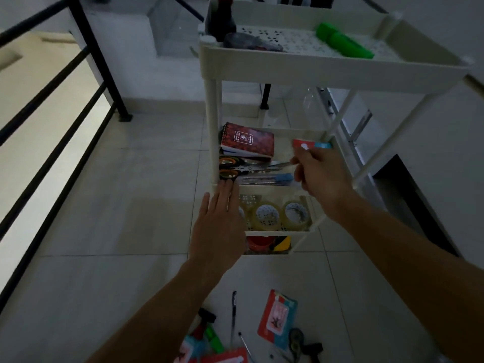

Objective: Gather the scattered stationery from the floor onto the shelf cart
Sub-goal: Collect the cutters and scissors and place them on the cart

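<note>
A person stands over a white shelf cart [264,76], both arms reaching forward. The right hand [320,174] pinches a red-and-blue card packet [311,145] above the second shelf, at about one o'clock from the frame's centre — the step in hand looks like setting it down there. That shelf already holds a red notebook [248,140], scissors [243,167] and pens [267,178], so the packet likely needs the bare patch on the right. The left hand [218,221] has straight, relaxed fingers holding nothing, resting by the shelf's front edge. Tape rolls [277,214] sit a tier lower; a green marker [344,44] lies on top. On the floor at six o'clock — another packet [277,319], a black pen [233,318] and more stationery remain.
</note>
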Motion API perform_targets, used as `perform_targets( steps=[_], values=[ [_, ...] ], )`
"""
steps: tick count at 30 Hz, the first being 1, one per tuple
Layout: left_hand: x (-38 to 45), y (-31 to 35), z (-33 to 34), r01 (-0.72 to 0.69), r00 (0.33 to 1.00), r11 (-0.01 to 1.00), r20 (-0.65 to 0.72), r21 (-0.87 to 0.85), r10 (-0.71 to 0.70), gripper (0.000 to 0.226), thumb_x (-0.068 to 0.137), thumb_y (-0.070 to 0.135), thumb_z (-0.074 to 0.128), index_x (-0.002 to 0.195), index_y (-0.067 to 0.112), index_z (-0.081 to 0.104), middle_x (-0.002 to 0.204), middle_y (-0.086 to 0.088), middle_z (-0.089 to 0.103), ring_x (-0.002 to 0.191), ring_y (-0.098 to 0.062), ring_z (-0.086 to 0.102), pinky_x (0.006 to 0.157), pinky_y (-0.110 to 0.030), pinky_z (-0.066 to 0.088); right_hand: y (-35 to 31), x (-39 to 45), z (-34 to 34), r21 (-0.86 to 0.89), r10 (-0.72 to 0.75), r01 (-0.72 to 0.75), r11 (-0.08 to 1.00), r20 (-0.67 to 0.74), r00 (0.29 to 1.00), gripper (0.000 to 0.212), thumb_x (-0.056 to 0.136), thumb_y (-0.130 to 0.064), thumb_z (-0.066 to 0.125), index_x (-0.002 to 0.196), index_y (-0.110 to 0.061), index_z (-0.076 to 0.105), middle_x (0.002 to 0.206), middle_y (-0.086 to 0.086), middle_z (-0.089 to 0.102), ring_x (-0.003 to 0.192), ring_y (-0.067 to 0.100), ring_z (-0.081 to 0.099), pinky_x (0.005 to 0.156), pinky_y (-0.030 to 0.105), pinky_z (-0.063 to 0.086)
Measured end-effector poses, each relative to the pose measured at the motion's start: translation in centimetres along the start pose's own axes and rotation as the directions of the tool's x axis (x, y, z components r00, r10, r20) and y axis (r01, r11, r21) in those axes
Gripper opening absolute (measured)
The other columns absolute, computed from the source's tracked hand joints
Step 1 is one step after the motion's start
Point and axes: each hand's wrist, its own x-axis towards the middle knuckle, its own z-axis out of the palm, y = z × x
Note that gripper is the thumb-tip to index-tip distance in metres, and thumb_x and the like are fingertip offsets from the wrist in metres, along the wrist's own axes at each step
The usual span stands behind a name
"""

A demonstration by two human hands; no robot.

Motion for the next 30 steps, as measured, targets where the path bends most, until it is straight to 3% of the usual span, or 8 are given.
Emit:
perform_targets(
  steps=[3, 7, 11, 14, 18, 22, 26, 30],
  values=[
    [-0.5, 0.1, 0.5, -0.055, 0.996, 0.998, -0.065, -0.035, 0.053, 0.086, 0.092, 0.021, 0.054, 0.157, 0.007, -0.001, 0.165, -0.009, -0.007, 0.152, -0.022, -0.006, 0.124, -0.041, 0.006, 2.7, -3.5, -1.0, 0.042, -0.035, 0.035, 0.998, 0.003, 0.999, 0.032, 0.102, -0.032, 0.047, 0.085, -0.014, 0.068, 0.063, 0.003, 0.062, 0.057, 0.011, 0.054, 0.055, 0.028, 0.043],
    [-3.1, 1.0, 2.0, -0.186, 0.965, 0.979, -0.202, -0.088, 0.166, 0.063, 0.084, 0.009, 0.060, 0.144, 0.003, 0.042, 0.156, -0.017, 0.033, 0.144, -0.031, 0.031, 0.118, -0.044, 0.027, 7.5, -7.7, -1.9, 0.047, -0.047, 0.042, 0.998, 0.101, 0.994, 0.030, 0.101, -0.021, 0.048, 0.085, -0.003, 0.066, 0.064, 0.012, 0.062, 0.046, 0.009, 0.047, 0.047, 0.027, 0.037],
    [-6.4, 1.8, 4.1, -0.172, 0.977, 0.974, -0.152, -0.150, 0.149, 0.030, 0.083, 0.010, 0.064, 0.113, 0.009, 0.063, 0.114, -0.008, 0.062, 0.104, -0.028, 0.060, 0.085, -0.036, 0.046, 11.6, -10.3, -2.6, 0.060, 0.027, -0.037, 0.998, 0.160, 0.987, 0.030, 0.103, -0.021, 0.046, 0.090, -0.001, 0.064, 0.070, 0.018, 0.064, 0.042, 0.014, 0.045, 0.039, 0.023, 0.037],
    [-8.9, 2.5, 5.7, -0.113, 0.993, 0.976, -0.041, -0.186, 0.107, 0.019, 0.086, 0.020, 0.060, 0.103, 0.016, 0.066, 0.099, -0.001, 0.066, 0.089, -0.023, 0.063, 0.073, -0.032, 0.045, 14.6, -12.0, -3.5, 0.027, 0.067, -0.074, 0.997, 0.188, 0.980, 0.027, 0.103, -0.019, 0.046, 0.090, -0.005, 0.065, 0.073, 0.016, 0.066, 0.045, 0.019, 0.048, 0.039, 0.021, 0.036],
    [-12.0, 2.9, 7.4, 0.055, 0.993, 0.960, 0.120, -0.276, -0.023, 0.021, 0.094, 0.026, 0.054, 0.111, 0.021, 0.066, 0.110, 0.006, 0.065, 0.102, -0.015, 0.060, 0.086, -0.031, 0.045, 18.7, -14.0, -4.3, -0.026, 0.136, -0.134, 0.991, 0.246, 0.960, 0.024, 0.102, -0.017, 0.047, 0.093, -0.003, 0.063, 0.078, 0.016, 0.067, 0.049, 0.020, 0.053, 0.039, 0.018, 0.038],
    [-15.7, 1.5, 9.5, 0.263, 0.960, 0.892, 0.190, -0.369, -0.204, 0.011, 0.094, 0.021, 0.058, 0.101, 0.022, 0.067, 0.103, 0.009, 0.066, 0.097, -0.011, 0.061, 0.086, -0.032, 0.051, 24.2, -16.7, -4.4, -0.128, 0.203, -0.172, 0.977, 0.302, 0.931, 0.018, 0.100, -0.017, 0.051, 0.091, -0.006, 0.063, 0.083, 0.012, 0.068, 0.052, 0.006, 0.056, 0.042, 0.016, 0.041],
    [-18.9, -0.8, 11.8, 0.398, 0.900, 0.860, 0.316, -0.320, -0.299, 0.009, 0.096, 0.018, 0.057, 0.094, 0.026, 0.061, 0.095, 0.007, 0.066, 0.085, -0.009, 0.064, 0.070, -0.020, 0.050, 31.1, -19.2, -4.3, -0.277, 0.268, -0.192, 0.942, 0.271, 0.924, 0.015, 0.099, -0.020, 0.054, 0.086, -0.016, 0.062, 0.083, 0.003, 0.068, 0.064, 0.014, 0.064, 0.051, 0.031, 0.053],
    [-20.4, -3.4, 15.9, 0.479, 0.851, 0.836, 0.375, -0.269, -0.366, 0.013, 0.097, 0.017, 0.055, 0.090, 0.022, 0.065, 0.091, 0.002, 0.069, 0.074, -0.012, 0.065, 0.065, -0.029, 0.054, 38.8, -20.9, -3.8, -0.388, 0.366, -0.260, 0.884, 0.229, 0.902, 0.015, 0.098, -0.020, 0.053, 0.087, -0.019, 0.063, 0.084, 0.004, 0.067, 0.074, 0.022, 0.065, 0.069, 0.044, 0.058]
  ],
)
